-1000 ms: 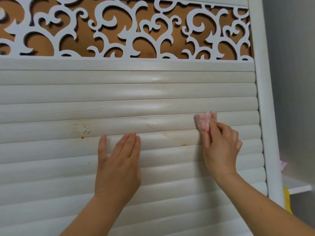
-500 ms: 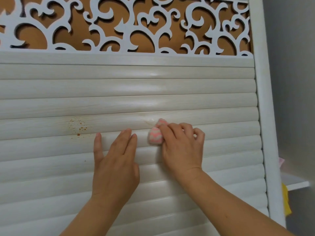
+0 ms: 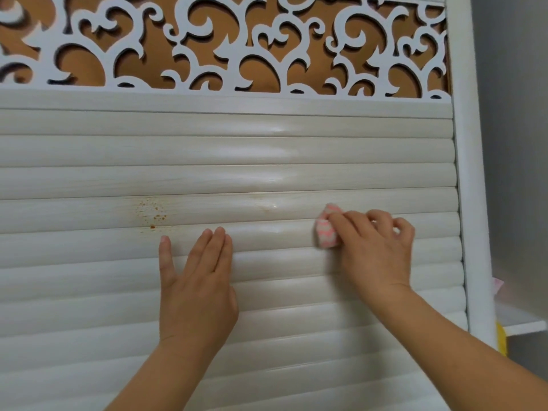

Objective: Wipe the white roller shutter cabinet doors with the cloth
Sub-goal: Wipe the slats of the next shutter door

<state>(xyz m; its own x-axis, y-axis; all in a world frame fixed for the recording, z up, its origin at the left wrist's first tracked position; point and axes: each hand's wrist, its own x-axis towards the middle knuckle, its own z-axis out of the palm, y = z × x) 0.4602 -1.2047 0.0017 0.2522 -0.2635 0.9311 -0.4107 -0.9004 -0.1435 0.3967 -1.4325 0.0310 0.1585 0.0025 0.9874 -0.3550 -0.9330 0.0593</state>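
The roller shutter door (image 3: 225, 173) fills most of the view, its white rounded slats running side to side. Above it, at twelve o'clock, sits a white scrollwork panel (image 3: 207, 46) cut out over a brown backing. A white frame post (image 3: 468, 173) runs down the door's edge at three o'clock, with a grey wall (image 3: 516, 114) beyond it.

The right hand (image 3: 373, 250) lies at about three o'clock from the middle of the door. Its fingers are curled, and the forefinger and thumb side pinch a small wadded cloth (image 3: 326, 228), pink and white in a zigzag pattern, holding it against a slat. The cloth pokes out at the hand's ten o'clock and touches the door.

The left hand (image 3: 195, 280) is at six o'clock from the door's middle, well apart from the right. It is released and flat, with straight fingers together pointing to twelve o'clock, the thumb spread out toward nine o'clock, and the palm resting on the slats. It holds nothing.

A patch of small orange-brown specks (image 3: 151, 212) marks the slats at the left hand's eleven o'clock, near its fingertips but not touched by them. A faint yellowish smear (image 3: 267, 204) shows on a slat between the specks and the cloth.

At four o'clock, past the post, a white shelf edge (image 3: 525, 326) juts out, with a yellow strip (image 3: 501, 336) just below and something pink (image 3: 497, 284) above; what these are cannot be told.
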